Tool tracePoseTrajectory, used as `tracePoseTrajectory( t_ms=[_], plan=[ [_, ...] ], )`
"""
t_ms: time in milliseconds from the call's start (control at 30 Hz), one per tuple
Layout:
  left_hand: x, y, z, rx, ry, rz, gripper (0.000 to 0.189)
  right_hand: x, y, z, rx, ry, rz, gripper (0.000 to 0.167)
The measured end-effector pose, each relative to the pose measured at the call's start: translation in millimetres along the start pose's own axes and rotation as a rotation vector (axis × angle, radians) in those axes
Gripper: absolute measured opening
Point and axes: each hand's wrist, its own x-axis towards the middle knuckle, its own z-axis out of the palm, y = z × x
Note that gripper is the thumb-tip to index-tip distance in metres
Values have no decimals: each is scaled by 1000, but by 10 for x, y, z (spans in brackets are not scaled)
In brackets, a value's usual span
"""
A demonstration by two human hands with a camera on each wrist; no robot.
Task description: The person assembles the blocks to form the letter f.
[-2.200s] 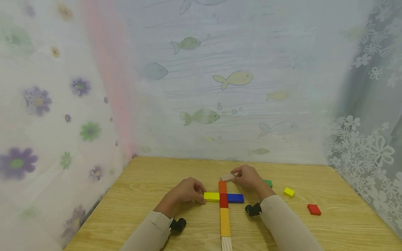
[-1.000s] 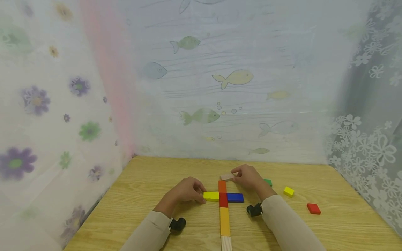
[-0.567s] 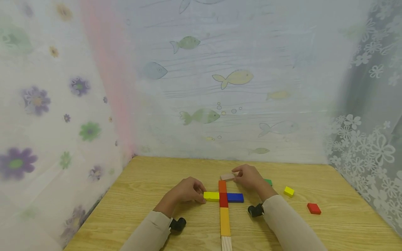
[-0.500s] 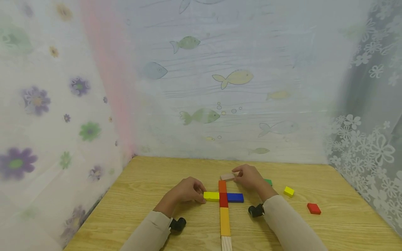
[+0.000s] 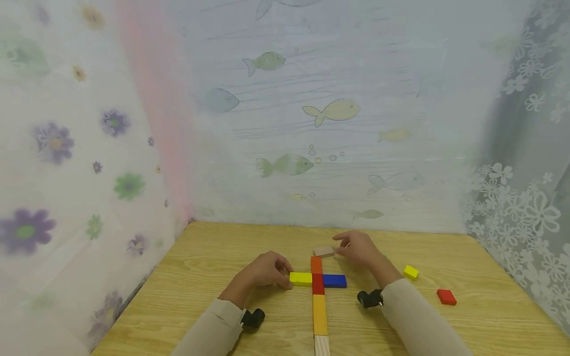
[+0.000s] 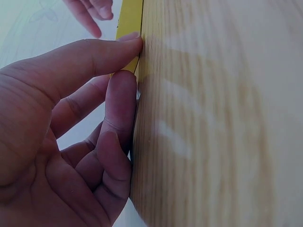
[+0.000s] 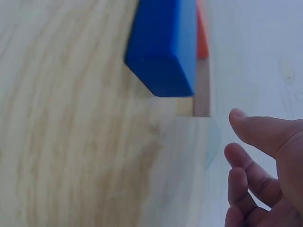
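Flat wooden blocks lie in a cross on the table. Its arms are a yellow block (image 5: 301,279) and a blue block (image 5: 335,281), either side of a red block (image 5: 318,284), with an orange block (image 5: 316,265) beyond. My left hand (image 5: 267,270) pinches the yellow block's outer end; the left wrist view shows thumb and finger there on the yellow wood (image 6: 129,19). A plain wooden block (image 5: 323,252) lies crosswise past the orange one. Just right of it is my right hand (image 5: 359,248), fingers spread; in the right wrist view that hand (image 7: 270,170) holds nothing.
An amber block (image 5: 319,315) and a pale striped block (image 5: 321,345) continue the line toward me. To the right lie a small yellow block (image 5: 410,272) and a red block (image 5: 447,296). My right wrist mostly hides a green block (image 5: 384,256). Patterned curtains (image 5: 285,123) enclose the table.
My right hand has let go of the plain wooden block and drawn slightly right, now covering most of the green block. The left hand stays at the yellow block.
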Motion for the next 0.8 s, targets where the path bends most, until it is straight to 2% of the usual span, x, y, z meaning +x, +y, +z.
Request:
tracePoseTrajectory(
  t_ms=[367,600,800],
  plan=[
    [2,-12,-5,4,1,-2,27,-178,127,-243,134,94,50,41],
    [-10,0,-16,4,3,-1,27,-321,237,-371,127,172,64,44],
    [12,-20,1,6,3,-5,28,-456,388,-404,139,176,115,48]
  ],
)
